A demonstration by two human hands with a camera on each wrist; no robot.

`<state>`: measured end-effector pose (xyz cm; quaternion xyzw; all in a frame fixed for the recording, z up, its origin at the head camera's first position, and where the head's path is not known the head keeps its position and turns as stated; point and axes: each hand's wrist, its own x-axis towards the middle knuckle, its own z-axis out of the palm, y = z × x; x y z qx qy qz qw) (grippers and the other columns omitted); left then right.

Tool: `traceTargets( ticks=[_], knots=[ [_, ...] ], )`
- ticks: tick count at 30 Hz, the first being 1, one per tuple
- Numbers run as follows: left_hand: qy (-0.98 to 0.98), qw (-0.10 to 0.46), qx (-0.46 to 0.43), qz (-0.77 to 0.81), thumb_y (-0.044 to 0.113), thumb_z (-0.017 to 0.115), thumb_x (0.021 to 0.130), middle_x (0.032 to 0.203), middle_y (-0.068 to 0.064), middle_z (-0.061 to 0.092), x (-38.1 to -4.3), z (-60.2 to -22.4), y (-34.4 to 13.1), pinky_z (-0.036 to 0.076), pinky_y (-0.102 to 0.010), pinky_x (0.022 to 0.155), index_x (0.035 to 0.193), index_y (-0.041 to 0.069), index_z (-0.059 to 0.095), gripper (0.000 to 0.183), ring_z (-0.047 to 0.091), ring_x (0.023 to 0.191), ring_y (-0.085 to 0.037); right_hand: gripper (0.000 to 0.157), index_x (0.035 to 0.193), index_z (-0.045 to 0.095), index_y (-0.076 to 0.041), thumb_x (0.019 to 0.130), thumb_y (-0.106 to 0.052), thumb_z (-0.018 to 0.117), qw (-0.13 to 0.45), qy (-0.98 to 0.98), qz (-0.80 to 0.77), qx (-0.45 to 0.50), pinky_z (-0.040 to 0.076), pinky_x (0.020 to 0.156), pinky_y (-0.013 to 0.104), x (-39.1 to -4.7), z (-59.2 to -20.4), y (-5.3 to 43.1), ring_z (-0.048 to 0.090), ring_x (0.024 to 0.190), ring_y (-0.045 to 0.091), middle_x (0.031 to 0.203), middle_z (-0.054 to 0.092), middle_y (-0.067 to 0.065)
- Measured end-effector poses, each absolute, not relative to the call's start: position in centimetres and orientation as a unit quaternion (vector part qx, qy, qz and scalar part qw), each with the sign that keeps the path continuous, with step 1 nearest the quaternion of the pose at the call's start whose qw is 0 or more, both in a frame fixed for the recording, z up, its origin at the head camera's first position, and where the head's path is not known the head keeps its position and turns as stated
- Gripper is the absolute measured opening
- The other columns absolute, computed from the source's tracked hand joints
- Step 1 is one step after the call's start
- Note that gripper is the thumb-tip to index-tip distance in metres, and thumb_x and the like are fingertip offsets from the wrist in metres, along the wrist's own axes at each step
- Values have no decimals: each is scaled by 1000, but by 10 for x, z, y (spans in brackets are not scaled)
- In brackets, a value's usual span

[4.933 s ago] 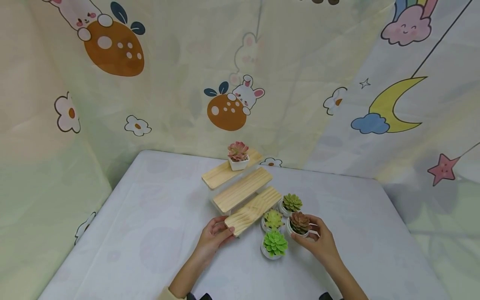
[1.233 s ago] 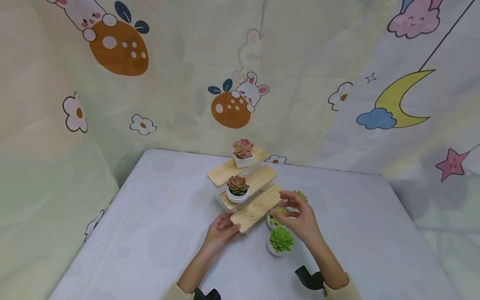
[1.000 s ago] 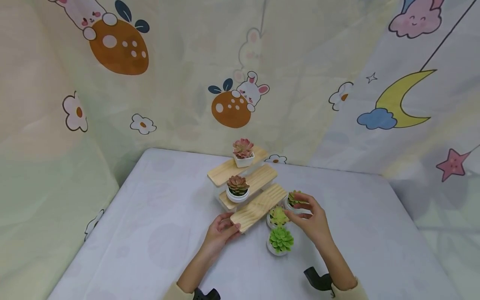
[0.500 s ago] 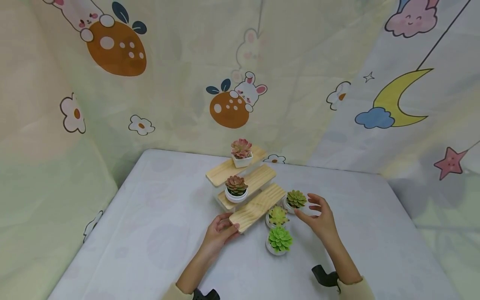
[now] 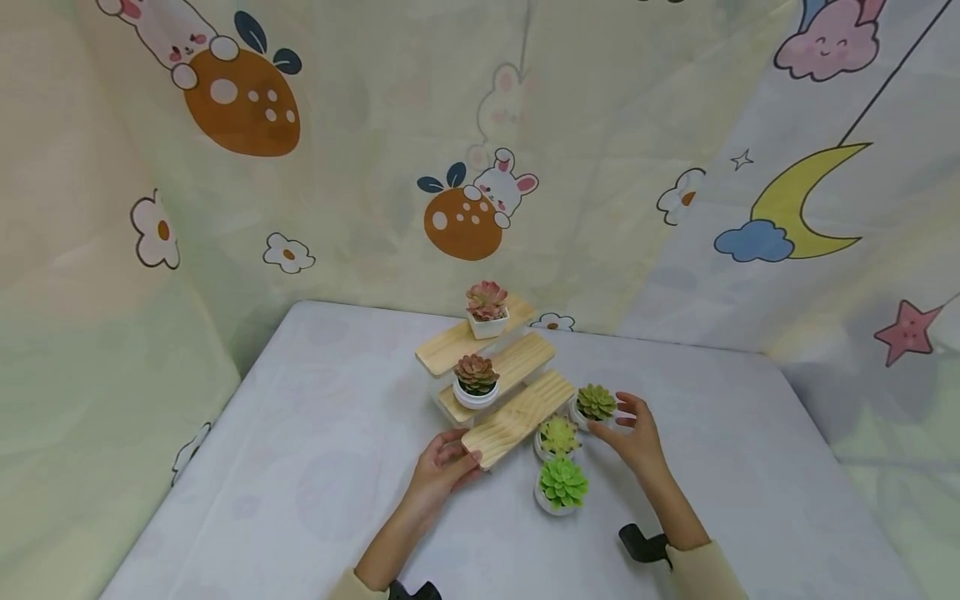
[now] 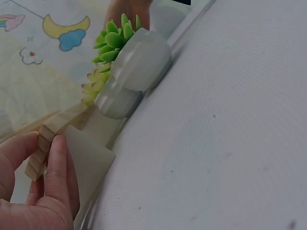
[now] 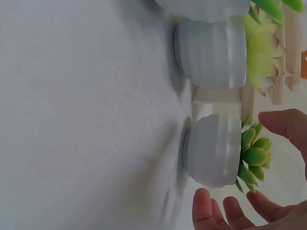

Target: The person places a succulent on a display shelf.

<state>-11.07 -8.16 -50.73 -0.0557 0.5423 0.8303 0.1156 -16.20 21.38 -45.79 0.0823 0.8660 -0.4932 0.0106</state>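
Note:
My left hand (image 5: 444, 468) pinches the front left end of the lowest board (image 5: 517, 417) of a three-tier wooden display stand; the left wrist view shows thumb and fingers (image 6: 57, 167) on either side of the board's end. My right hand (image 5: 637, 433) is spread around a dark-green succulent (image 5: 596, 402) in a white pot (image 7: 213, 151), with a gap between fingers and pot in the right wrist view. A brown-red succulent (image 5: 476, 375) in a round white pot stands on the middle board (image 5: 525, 358). On the top board (image 5: 442, 348) is a pink succulent (image 5: 487, 302) in a square pot.
A yellow-green succulent (image 5: 558, 435) and a bright-green succulent (image 5: 563, 482), both in white pots, stand on the white-covered table (image 5: 330, 467), right of the stand and close to the dark-green one. A printed cloth (image 5: 360, 208) hangs behind the table.
The brown-red succulent, earlier in my right hand, now stands on the middle board. That hand has since drawn back rightward to the dark-green succulent. My left hand keeps its grip on the board.

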Motion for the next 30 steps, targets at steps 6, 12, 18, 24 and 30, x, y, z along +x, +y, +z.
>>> traceTargets(
  ticks=[6, 12, 18, 24, 30],
  knots=[
    [533, 120, -56, 835, 3, 67, 91, 102, -5, 59, -110, -508, -81, 59, -26, 81, 136, -5, 36, 56, 63, 88, -13, 81, 146, 26, 5, 84, -14, 74, 31, 871, -483, 82, 47, 83, 44, -172, -464, 210, 40, 117, 41, 139, 32, 31],
    [532, 119, -54, 837, 2, 67, 91, 102, -5, 59, -108, -509, -80, 59, -27, 82, 137, -5, 36, 56, 63, 88, -12, 81, 144, 25, 9, 83, -12, 74, 43, 868, -488, 81, 44, 78, 37, -177, -469, 209, 39, 113, 39, 139, 33, 29],
    [534, 116, -53, 836, 2, 67, 91, 101, -4, 60, -108, -510, -80, 59, -28, 83, 137, -5, 36, 56, 63, 89, -13, 79, 142, 28, 9, 84, -14, 75, 42, 874, -478, 80, 43, 74, 34, -180, -474, 210, 42, 112, 39, 138, 36, 29],
    [537, 115, -52, 834, 3, 67, 91, 102, -5, 60, -109, -509, -81, 59, -28, 83, 137, -6, 36, 57, 63, 89, -13, 77, 141, 31, 9, 83, -15, 76, 31, 878, -471, 79, 47, 76, 35, -181, -474, 209, 45, 114, 42, 135, 39, 29],
    [536, 117, -54, 834, 4, 67, 91, 103, -5, 60, -110, -507, -82, 58, -29, 84, 137, -5, 36, 56, 64, 89, -12, 76, 140, 34, 9, 82, -15, 77, 25, 878, -471, 80, 49, 79, 40, -181, -471, 209, 46, 114, 41, 134, 40, 29]
  ],
)
